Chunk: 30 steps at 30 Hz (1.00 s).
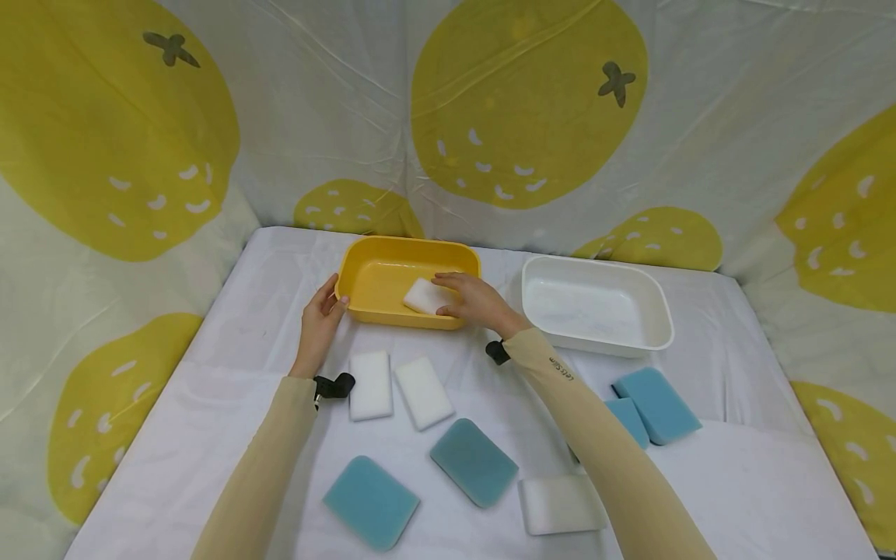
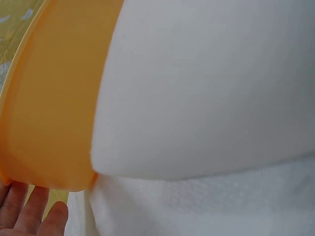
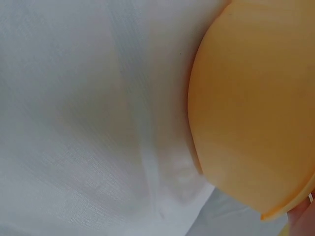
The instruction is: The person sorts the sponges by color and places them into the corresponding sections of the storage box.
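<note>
A yellow basin point(image 1: 371, 311) stands at the back of the table. My left hand point(image 1: 320, 323) is at its left end, with fingers along the outer wall and the thumb at the rim corner; in the left wrist view its fingertips point(image 2: 37, 209) touch the basin's edge. Over the basin's right part, my right hand point(image 1: 477, 302) grips a white sponge point(image 1: 422, 296), thumb on the near side and fingers on the far side. Two more white sponges, one left point(image 1: 371, 386) and one right point(image 1: 424, 393), lie in front of the basin.
A white basin point(image 1: 595, 342) stands to the right. Nearer lie two blue sponges, one left point(image 1: 371, 502) and one right point(image 1: 474, 463), plus an off-white sponge point(image 1: 560, 505) partly behind my right sleeve. More blue sponges point(image 1: 656, 404) overlap at the right. A lemon-patterned curtain point(image 1: 336, 117) surrounds the table.
</note>
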{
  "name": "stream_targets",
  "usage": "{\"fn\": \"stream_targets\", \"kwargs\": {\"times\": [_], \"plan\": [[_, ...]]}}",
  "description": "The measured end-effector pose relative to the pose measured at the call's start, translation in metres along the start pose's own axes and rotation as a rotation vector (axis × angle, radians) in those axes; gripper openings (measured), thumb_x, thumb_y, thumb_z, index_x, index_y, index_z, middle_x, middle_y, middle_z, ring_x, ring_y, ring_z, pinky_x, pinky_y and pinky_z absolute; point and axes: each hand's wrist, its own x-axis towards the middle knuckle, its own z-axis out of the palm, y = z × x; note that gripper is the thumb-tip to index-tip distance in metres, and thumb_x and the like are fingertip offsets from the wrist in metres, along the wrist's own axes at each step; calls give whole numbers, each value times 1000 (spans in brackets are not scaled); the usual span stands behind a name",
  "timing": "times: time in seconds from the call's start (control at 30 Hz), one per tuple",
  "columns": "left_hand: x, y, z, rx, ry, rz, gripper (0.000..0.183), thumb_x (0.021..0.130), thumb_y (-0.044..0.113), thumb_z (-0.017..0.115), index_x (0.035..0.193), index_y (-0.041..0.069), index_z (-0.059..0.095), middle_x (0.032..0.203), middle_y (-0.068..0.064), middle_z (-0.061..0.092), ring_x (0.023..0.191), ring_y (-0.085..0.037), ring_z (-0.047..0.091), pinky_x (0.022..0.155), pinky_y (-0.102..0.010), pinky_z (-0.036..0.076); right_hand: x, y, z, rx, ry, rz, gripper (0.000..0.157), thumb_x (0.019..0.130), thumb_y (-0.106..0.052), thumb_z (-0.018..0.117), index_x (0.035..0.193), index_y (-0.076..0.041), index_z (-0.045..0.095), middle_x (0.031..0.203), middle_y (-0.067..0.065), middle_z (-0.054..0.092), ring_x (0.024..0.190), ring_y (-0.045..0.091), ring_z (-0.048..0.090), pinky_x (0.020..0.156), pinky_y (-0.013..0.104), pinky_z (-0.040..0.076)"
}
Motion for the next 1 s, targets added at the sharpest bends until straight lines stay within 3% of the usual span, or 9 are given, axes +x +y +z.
{"fn": "stream_targets", "kwargs": {"times": [0.17,0.4,0.57,0.8,1.0], "plan": [[3,-4,-1,-10,-2,2,54,98,3,50,148,-3,28,151,-19,29,136,-34,32,108,-39,32,-3,-2,-1,27,15,2,59,89,-25,70,138,1,49,141,16,47,132,30,39,111,40,28],[14,-29,-3,6,18,22,55,99,8,52,149,4,31,152,-13,31,136,-28,34,107,-33,34,-10,-4,-2,89,60,20,58,90,-25,68,139,-1,48,141,15,47,132,29,40,111,40,29],[16,-36,-2,26,30,38,55,99,10,52,150,7,31,152,-10,32,135,-26,35,107,-33,34,-17,-4,0,150,111,1,58,90,-25,69,139,-1,49,140,15,48,131,29,41,110,40,30],[14,-31,-3,12,20,29,55,99,9,52,150,7,32,152,-10,31,136,-27,34,108,-34,33,-29,-7,3,206,180,-16,57,87,-24,72,136,-2,52,138,14,51,129,28,43,109,39,32],[6,-12,-2,-40,0,18,54,98,4,52,148,0,31,152,-16,30,136,-33,32,109,-38,32,-38,-14,4,281,241,-51,56,86,-20,73,135,-1,54,136,13,52,127,28,44,108,40,33]]}}
